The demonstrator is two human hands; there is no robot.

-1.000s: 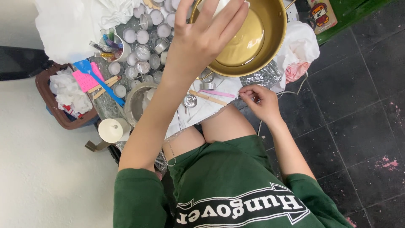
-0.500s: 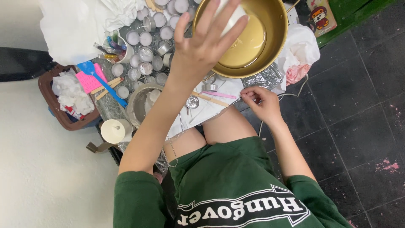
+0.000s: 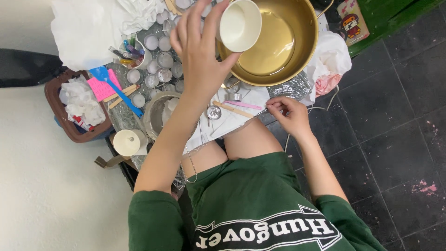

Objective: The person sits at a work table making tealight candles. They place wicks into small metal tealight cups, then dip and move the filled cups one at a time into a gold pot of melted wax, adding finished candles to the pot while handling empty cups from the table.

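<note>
Your left hand [image 3: 200, 56]: raised over the work surface, thumb and fingers [image 3: 188, 23] wrapped round the side of a white paper cup [image 3: 239, 25]. The cup is tipped on its side, its open mouth facing the camera, held just above the near rim of the brass pot [image 3: 297, 56]. The inside of the cup shows white; whether anything is in it cannot be told.

Brass pot: round, holding a pale yellowish liquid; it stands on crumpled foil [image 3: 290, 86].

Your right hand [image 3: 289, 114]: low, at the near edge of the white cloth [image 3: 227, 121], just above your knee. Fingertips [image 3: 274, 104] pinched together on something thin at the cloth's edge; what it is cannot be made out.

Beside that hand, on the cloth: a wooden stick [image 3: 234, 110], a pink stick [image 3: 244, 104], one small metal cup [image 3: 213, 112].

Further left: a cluster of small metal tealight cups [image 3: 158, 60], a blue spatula [image 3: 116, 88], a pink card [image 3: 101, 88], a grey bowl [image 3: 155, 111], a brown basket [image 3: 69, 130] of crumpled tissue.
</note>
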